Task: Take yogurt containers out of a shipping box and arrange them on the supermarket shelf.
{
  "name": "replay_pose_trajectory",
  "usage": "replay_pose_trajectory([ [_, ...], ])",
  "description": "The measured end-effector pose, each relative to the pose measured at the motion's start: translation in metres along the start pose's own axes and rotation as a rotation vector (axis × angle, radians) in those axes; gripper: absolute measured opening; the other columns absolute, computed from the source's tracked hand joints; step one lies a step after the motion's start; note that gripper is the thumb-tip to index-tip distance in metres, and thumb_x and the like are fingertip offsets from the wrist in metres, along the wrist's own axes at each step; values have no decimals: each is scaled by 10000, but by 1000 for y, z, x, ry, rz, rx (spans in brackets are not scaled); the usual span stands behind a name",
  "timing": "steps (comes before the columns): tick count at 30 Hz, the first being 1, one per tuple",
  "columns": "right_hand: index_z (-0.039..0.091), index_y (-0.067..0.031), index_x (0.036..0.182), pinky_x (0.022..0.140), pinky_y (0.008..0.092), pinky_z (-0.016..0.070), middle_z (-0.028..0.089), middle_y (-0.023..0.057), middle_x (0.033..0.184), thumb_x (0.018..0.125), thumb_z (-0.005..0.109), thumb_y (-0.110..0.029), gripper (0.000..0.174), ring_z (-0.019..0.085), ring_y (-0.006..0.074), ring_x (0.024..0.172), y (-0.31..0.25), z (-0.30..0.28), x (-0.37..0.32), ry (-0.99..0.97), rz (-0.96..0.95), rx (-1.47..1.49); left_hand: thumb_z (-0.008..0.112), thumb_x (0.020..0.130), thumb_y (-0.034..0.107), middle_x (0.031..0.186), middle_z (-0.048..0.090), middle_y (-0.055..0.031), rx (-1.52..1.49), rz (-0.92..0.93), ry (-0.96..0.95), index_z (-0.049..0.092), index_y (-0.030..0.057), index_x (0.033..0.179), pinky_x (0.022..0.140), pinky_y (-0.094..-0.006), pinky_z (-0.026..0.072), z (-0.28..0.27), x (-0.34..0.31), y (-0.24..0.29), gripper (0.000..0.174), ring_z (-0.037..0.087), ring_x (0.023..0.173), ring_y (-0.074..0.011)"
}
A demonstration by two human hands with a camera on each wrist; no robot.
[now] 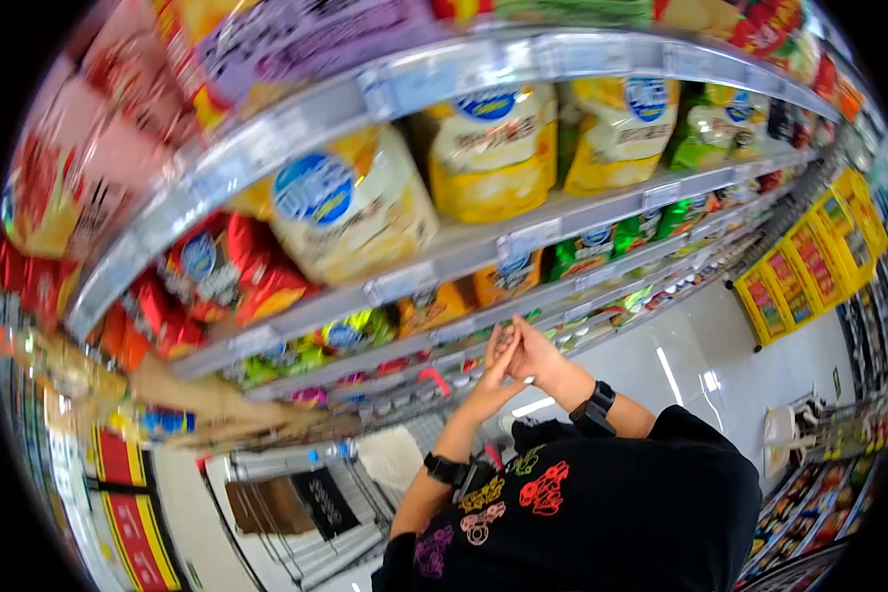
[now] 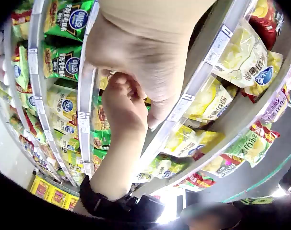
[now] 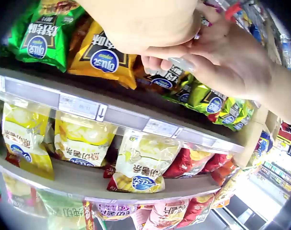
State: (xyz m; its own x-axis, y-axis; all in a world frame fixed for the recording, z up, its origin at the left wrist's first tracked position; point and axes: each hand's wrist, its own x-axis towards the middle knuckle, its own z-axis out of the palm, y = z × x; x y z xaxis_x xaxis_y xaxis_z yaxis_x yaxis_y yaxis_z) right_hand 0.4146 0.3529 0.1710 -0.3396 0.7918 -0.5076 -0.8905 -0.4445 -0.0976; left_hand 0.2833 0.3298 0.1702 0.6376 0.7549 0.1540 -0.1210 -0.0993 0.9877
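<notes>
Both hands meet right in front of the shelves. The right hand (image 3: 145, 24) curls its fingers and pinches a small clear piece (image 3: 183, 63) against the left hand (image 3: 231, 57). The left hand's fingers bend in too, but I can't tell whether it grips anything. An orange chip bag (image 3: 100, 52) sits just behind, with a shelf rail (image 3: 112, 115) below.

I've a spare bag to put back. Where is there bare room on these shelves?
Only a bare strip of shelf board along the front, between the yellow bags and the price rail below. Elsewhere bags stand packed side by side; the left hand and right hand crowd the orange bag row above.
</notes>
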Motion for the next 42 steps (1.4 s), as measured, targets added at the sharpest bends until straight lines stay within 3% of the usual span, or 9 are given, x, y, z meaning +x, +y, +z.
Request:
replay_pose_trajectory([
  [1,524,-50,806,609,284,447,502,37,634,916,436,-324,308,499,173,602,-10,2,-2,-1,-63,-56,549,754,5,1457,-55,-91,-101,8,-9,249,112,1385,1015,-355,282,1,9,-3,706,97,1338,-264],
  [2,538,-43,851,627,285,453,521,38,664,912,450,-293,272,511,173,618,-21,5,-4,-1,-128,-112,555,753,-56,1457,83,-109,-216,-22,123,476,39,1241,1010,-358,299,3,15,-6,504,270,1288,-262],
  [4,553,-31,922,654,280,460,544,40,703,905,471,-239,224,531,167,650,-43,10,-8,-38,-260,-219,532,758,-80,1395,285,-151,-75,-31,279,606,-23,1021,980,-340,336,-7,24,-33,279,342,1252,-257],
  [6,555,-22,974,668,270,461,555,42,720,897,483,-195,203,547,155,680,-63,11,-12,-106,-378,-325,527,758,-93,1302,425,-171,-243,-22,448,623,-60,856,954,-327,360,-10,35,-33,141,393,1219,-256],
  [16,512,-12,1017,618,260,466,593,84,764,844,493,-108,199,574,150,668,-104,12,-24,-9,-622,-771,549,729,-133,1278,431,-210,-217,107,690,588,-22,783,926,-337,397,-17,80,-33,129,471,1135,-281],
  [20,498,5,1013,573,254,462,598,87,741,842,488,-126,216,574,148,639,-113,15,-14,-35,-586,-888,559,759,-93,1250,464,-190,-244,78,808,508,14,713,807,-287,441,-10,86,-19,127,542,936,-185],
  [24,492,5,1022,599,262,476,600,94,752,845,481,-123,218,583,156,656,-119,9,5,-122,-586,-984,568,826,27,1175,535,-160,-250,72,837,580,-4,837,711,-237,434,-12,89,-18,35,552,857,-136],
  [27,489,-2,1032,598,267,483,607,99,755,842,490,-120,223,591,160,656,-123,9,9,-142,-576,-1023,553,852,77,1151,554,-146,-328,20,898,593,-13,912,696,-236,434,-8,91,-12,115,552,864,-131],
  [42,500,37,977,564,271,495,595,110,734,825,496,-108,210,591,159,619,-140,1,10,-203,-558,-1089,614,772,-16,951,611,-159,-231,82,945,596,-29,835,808,-306,440,-18,91,-35,68,569,887,-196],
])
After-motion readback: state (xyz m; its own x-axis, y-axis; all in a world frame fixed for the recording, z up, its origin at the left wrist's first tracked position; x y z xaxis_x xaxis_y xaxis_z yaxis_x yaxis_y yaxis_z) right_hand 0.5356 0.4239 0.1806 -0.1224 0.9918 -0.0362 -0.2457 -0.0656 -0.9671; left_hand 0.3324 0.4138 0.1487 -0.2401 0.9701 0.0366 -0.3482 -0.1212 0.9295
